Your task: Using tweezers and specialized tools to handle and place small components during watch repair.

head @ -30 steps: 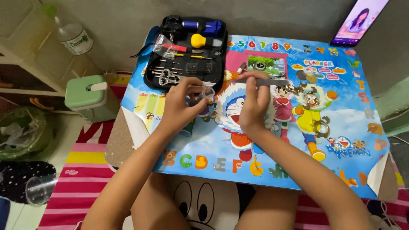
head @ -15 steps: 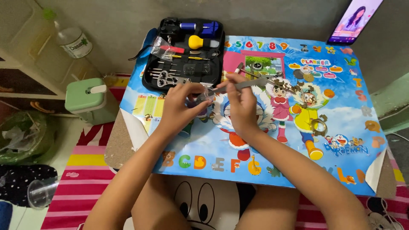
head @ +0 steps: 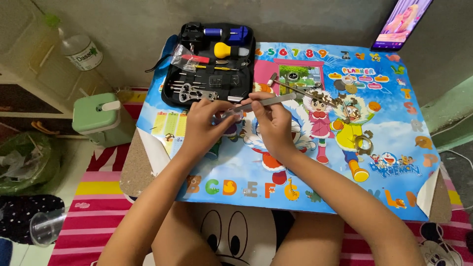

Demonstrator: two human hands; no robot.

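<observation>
Nearest the camera, both forearms reach forward over the cartoon poster (head: 295, 162) that covers the low table. The left hand (head: 204, 123) and right hand (head: 273, 123) meet at the poster's near-middle, just short of the black tool case (head: 212, 64). The right hand's fingers are closed on metal tweezers (head: 266, 102), pinching them near their middle. The tweezers' long axis runs nearly level, slightly tilted: the blunt end sticks out to the right past the knuckles, and the tips point left toward the left hand. The left hand's fingers are curled around something small; it is too hidden to name, and the tweezer tips end right at those fingertips.

Farther along the poster, to the right of the hands, lie a thin metal rod (head: 300, 91) and a small ring-shaped part (head: 363, 143). Beyond the hands, the tool case lies open at the poster's far left edge. A phone (head: 401, 22) leans at the far right corner.
</observation>
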